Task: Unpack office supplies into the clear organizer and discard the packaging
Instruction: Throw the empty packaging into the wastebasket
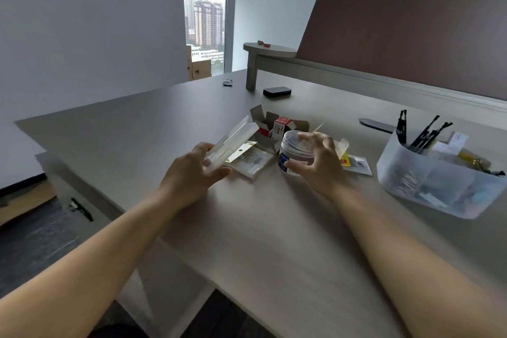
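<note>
1. The clear plastic case (pixel 231 143) is held tilted above the counter (pixel 274 241), its long axis running from the left hand (pixel 192 173) up and away toward the opened cardboard box (pixel 274 126).
2. The left hand's fingers grip the case's near end, thumb on its lower edge.
3. The right hand (pixel 318 162) cups a round clear jar (pixel 295 152) standing upright on the counter, fingers curled around its lid and side.
4. Flat printed packets (pixel 251 160) lie under the case.
5. The clear organizer (pixel 439 178) sits to the right, holding black clips (pixel 422 133).
</note>
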### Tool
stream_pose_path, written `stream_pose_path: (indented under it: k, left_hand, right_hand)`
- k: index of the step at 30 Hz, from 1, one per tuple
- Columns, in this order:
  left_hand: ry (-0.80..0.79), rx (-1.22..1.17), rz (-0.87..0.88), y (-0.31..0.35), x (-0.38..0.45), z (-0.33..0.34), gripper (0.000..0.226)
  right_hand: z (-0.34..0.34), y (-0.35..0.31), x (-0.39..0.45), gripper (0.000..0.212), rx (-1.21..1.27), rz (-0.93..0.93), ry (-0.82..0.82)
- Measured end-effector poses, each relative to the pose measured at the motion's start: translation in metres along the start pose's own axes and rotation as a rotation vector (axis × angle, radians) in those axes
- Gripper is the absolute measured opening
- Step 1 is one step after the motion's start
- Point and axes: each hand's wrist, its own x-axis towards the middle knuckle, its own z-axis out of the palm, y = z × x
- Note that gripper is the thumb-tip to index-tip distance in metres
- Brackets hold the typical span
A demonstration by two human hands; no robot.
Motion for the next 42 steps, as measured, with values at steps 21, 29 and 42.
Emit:
stream_pose_path:
  k: [21, 29, 42]
  left_hand:
    - [0.189, 0.022, -0.243, -0.092, -0.185, -0.138, 0.052]
    - [0.224, 0.16, -0.347, -0.129, -0.266, -0.195, 0.057]
    - [-0.02, 0.209, -0.617, -0.288, -0.281, -0.135, 0.052]
  right_hand:
    - [0.049, -0.169, -0.141, 0.061, 0.214, -0.365, -0.163]
    - [0.095, -0.223, -0.2, 0.061, 0.184, -0.475, -0.375]
    - [0.276, -0.163, -0.224, 0.059, 0.047, -0.285, -0.725]
